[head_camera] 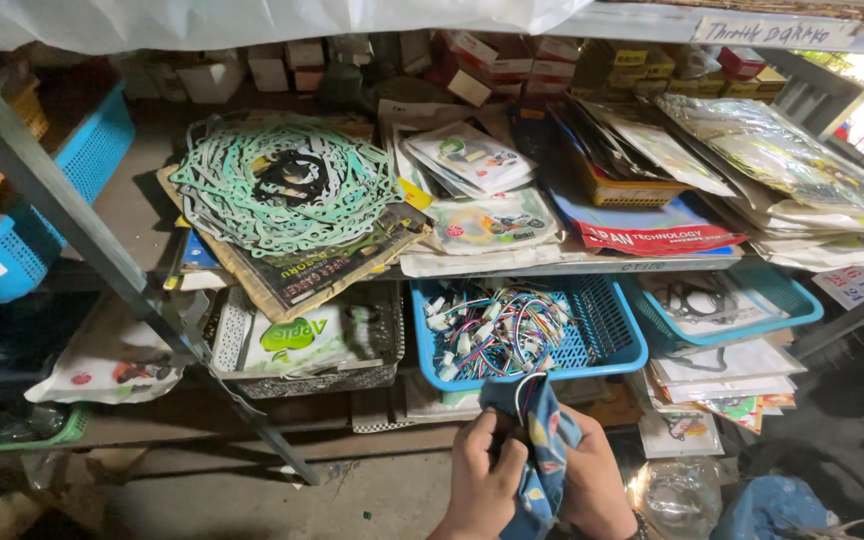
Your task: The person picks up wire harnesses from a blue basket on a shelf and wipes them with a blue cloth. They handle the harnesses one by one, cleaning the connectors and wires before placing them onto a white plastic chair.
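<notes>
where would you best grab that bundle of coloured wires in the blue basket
Grip the wire bundle around its bunched strands near the middle, not by the white plug ends, which sit loose and splayed. Come from above and the front: the blue basket is open-topped with low walls, while the shelf above limits room behind. Both hands now hold a blue patterned cloth.

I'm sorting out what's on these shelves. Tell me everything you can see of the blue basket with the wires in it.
The blue basket is a shallow rectangular tray of perforated plastic with a solid rim, sitting level on the lower shelf, its front edge overhanging slightly. It holds a loose tangle of thin coloured wires ending in small white connectors, heaped toward its left half; the right half shows bare mesh. A grey mesh basket stands beside it on the left, another blue basket on the right. Neither hand touches it.
</notes>
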